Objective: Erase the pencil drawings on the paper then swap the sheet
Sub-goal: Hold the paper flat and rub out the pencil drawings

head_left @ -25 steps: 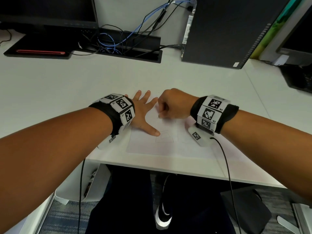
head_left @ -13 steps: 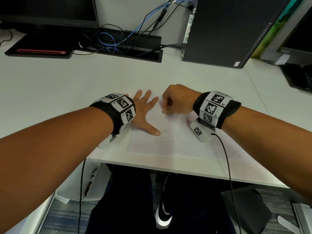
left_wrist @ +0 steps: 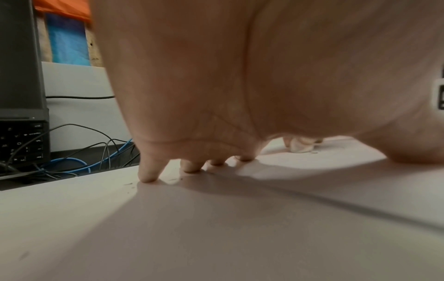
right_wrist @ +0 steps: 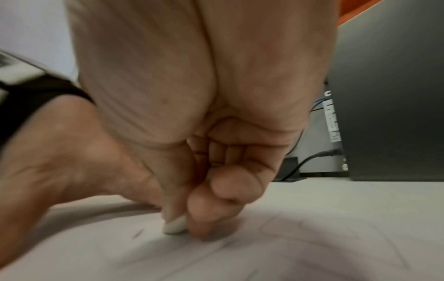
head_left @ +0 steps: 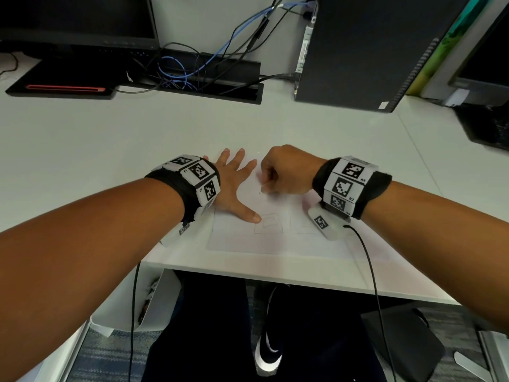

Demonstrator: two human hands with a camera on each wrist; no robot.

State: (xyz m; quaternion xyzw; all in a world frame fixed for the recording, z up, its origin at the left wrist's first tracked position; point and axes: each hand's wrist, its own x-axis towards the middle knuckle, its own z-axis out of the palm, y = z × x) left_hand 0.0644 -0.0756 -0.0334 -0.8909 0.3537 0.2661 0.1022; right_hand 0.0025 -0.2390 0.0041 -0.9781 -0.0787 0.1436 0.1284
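A white sheet of paper (head_left: 248,241) with faint pencil squares (head_left: 268,223) lies near the desk's front edge. My left hand (head_left: 234,188) lies flat on its left part with fingers spread, the fingertips (left_wrist: 147,176) pressing down. My right hand (head_left: 286,170) is curled over the sheet's far part. It pinches a small white eraser (right_wrist: 175,226) between thumb and fingers, with the eraser's tip touching the paper (right_wrist: 240,256). The eraser (left_wrist: 301,146) also shows past my left palm. Dark eraser crumbs (right_wrist: 138,233) lie beside it.
The white desk (head_left: 96,150) stretches to a black cable tray (head_left: 214,78) with blue and black cables. A monitor base (head_left: 60,86) stands at far left, a black computer tower (head_left: 366,51) at far right, and another dark device (head_left: 490,125) at the right edge.
My right hand has slid away from me across the sheet with the eraser, uncovering the near pencil squares. The left hand has stayed flat in place.
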